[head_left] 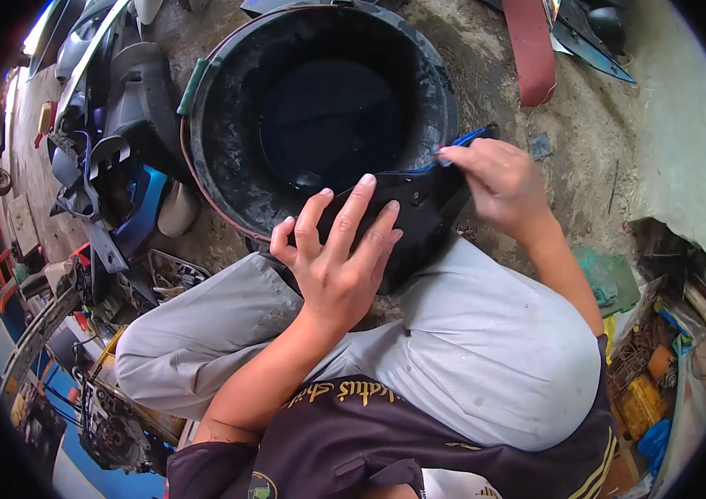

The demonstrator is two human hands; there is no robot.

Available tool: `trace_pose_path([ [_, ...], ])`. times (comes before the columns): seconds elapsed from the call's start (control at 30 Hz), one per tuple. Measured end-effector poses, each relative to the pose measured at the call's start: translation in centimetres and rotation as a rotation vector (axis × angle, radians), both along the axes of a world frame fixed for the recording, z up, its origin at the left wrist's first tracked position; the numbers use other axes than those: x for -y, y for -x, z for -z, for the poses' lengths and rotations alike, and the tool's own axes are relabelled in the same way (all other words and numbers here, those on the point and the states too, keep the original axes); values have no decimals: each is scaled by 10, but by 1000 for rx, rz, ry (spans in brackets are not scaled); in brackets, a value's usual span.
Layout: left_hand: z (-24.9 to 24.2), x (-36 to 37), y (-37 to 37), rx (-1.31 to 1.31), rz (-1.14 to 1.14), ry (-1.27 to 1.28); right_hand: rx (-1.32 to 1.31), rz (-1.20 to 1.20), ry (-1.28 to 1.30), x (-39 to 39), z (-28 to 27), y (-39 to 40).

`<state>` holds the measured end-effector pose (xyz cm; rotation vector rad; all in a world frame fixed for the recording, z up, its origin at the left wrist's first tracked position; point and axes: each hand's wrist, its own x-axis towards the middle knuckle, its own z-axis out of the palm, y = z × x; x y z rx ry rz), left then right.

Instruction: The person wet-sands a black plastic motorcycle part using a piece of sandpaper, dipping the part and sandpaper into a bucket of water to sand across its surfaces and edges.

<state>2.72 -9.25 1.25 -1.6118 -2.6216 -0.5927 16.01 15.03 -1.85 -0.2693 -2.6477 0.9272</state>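
A glossy black plastic panel (421, 226) with a blue upper edge, seemingly a motorcycle body part, lies over my lap and the near rim of a large black bucket (232, 108). Dark liquid (332, 125) stands in the bucket's bottom. My left hand (340, 258) rests on the panel, its fingers stretched out and spread. At the panel's blue edge, my right hand (502, 183) is closed in a pinch, slightly blurred. Something small shows at its fingertips, too small to name.
Motorcycle body parts (141, 91) and a blue piece (145, 200) crowd the left. A red strip (530, 58) lies at the top right, by a pale slab (686, 141). Rusty scraps and a yellow container (642, 403) sit at the lower right.
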Motion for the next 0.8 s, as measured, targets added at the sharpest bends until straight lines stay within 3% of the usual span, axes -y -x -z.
trace_pose_path([
  [0.2,1,-1,1,24,3,-6,137,-13,-42,0,-18,-1],
  [0.37,2,-2,-2,34,1,-21,90,-84,-14,24,-26,22],
  [0.5,4,-1,0,24,4,-43,139,0,-67,-4,-15,-5],
  [0.6,3,-2,-1,21,7,-37,84,-57,-30,29,-25,17],
  [0.8,3,-1,0,24,3,-36,121,6,-115,1,-19,-6],
])
